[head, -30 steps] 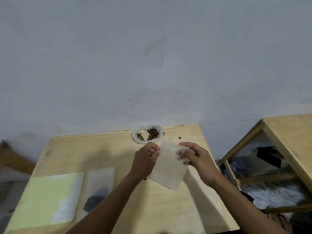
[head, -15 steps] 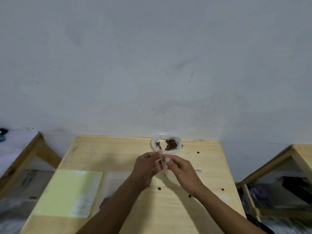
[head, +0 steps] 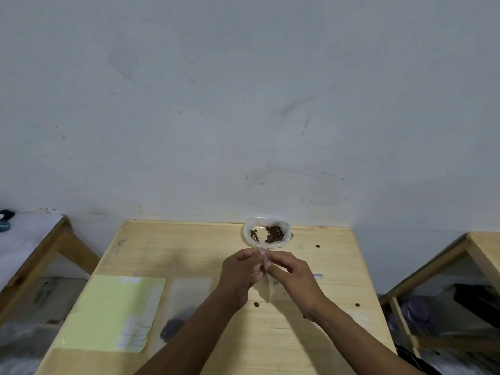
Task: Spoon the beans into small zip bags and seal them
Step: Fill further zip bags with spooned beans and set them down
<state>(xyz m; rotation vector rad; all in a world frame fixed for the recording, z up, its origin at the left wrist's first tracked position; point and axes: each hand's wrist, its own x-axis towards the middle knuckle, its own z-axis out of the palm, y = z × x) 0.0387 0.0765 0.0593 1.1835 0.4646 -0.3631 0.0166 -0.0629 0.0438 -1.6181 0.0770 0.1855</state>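
Observation:
A small clear zip bag (head: 267,286) hangs edge-on above the wooden table (head: 324,345). My left hand (head: 240,274) and my right hand (head: 290,274) both pinch its top edge, fingertips close together. Behind them a clear plastic container (head: 250,230) holds dark brown beans (head: 274,234) near the table's far edge. A filled zip bag (head: 184,307) with a dark clump of beans lies flat to the left of my left forearm. A white spoon handle (head: 318,276) peeks out beside my right hand.
A pale yellow-green packet (head: 111,312) lies on the table's left part. Several loose beans (head: 317,246) are scattered on the wood. Other wooden tables stand at far left (head: 29,253) and far right (head: 484,247). A grey wall rises behind.
The bag was held flat and wide a second ago; my hands have since come together at its top edge, so it hangs edge-on. The camera view has shifted right and down.

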